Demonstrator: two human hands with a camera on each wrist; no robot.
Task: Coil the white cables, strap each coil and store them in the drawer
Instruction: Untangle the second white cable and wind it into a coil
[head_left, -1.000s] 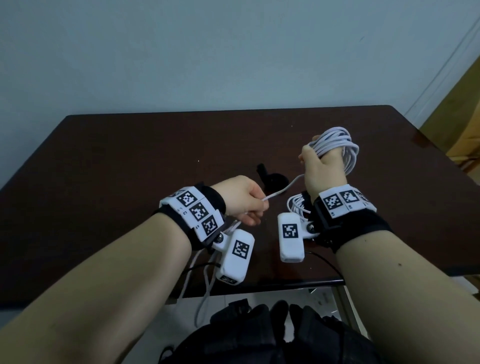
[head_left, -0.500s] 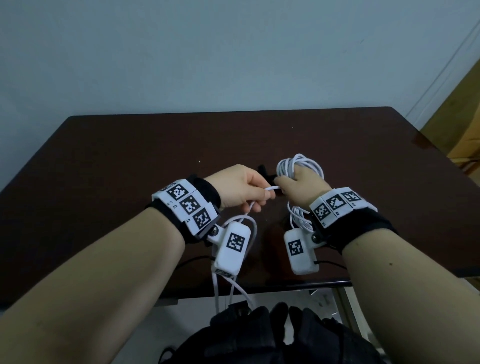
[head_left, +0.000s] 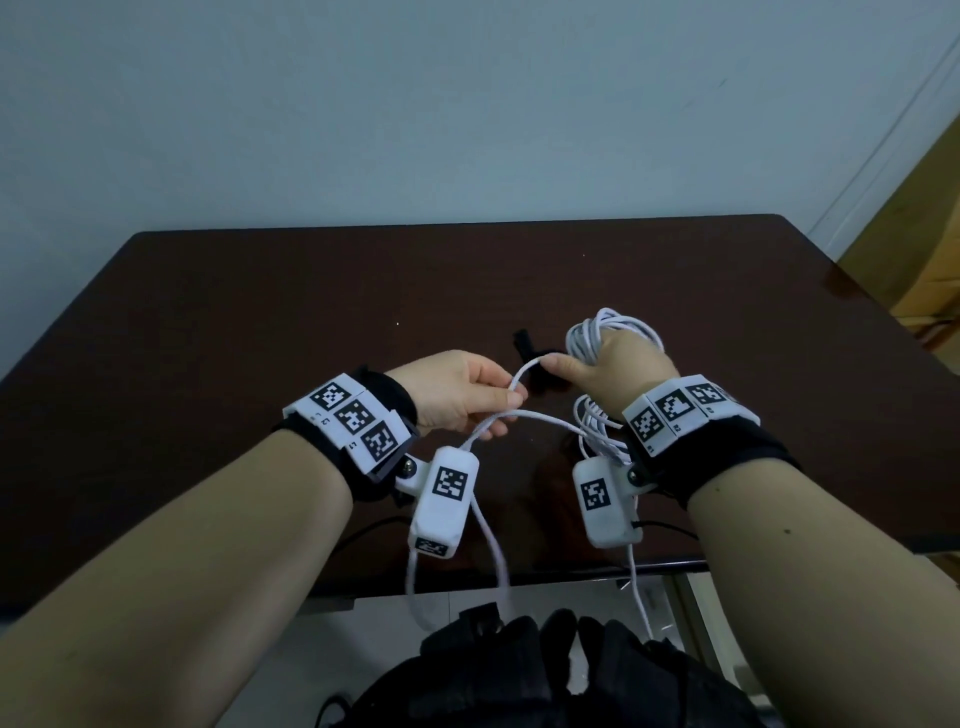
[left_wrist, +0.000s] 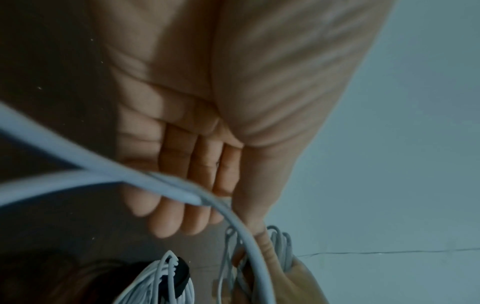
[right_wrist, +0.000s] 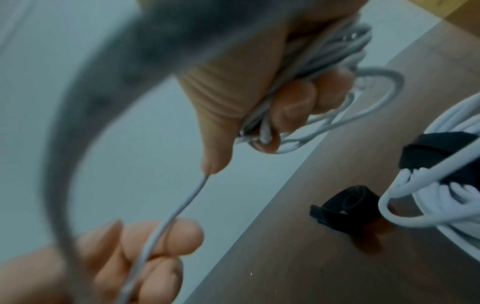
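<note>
White cable (head_left: 540, 415) coil was gripped by right hand (head_left: 618, 374), left hand (head_left: 457, 395) at 9 o'clock pinched the slack; feeding taut, even loops seemed best.

Smooth plastic cable over a glossy dark tabletop

The thin white plastic-sheathed cable (head_left: 524, 371) looks smooth and faintly shiny; the dark brown wooden table (head_left: 260, 322) is polished, mirroring light; the small black fabric strap (right_wrist: 345, 203) looks matt and woven.

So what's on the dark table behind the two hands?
A rolled black strap lies on the dark brown table, partly hidden in the head view by the right hand gripping the white cable coil. Whatever else the hands cover cannot be seen.
</note>
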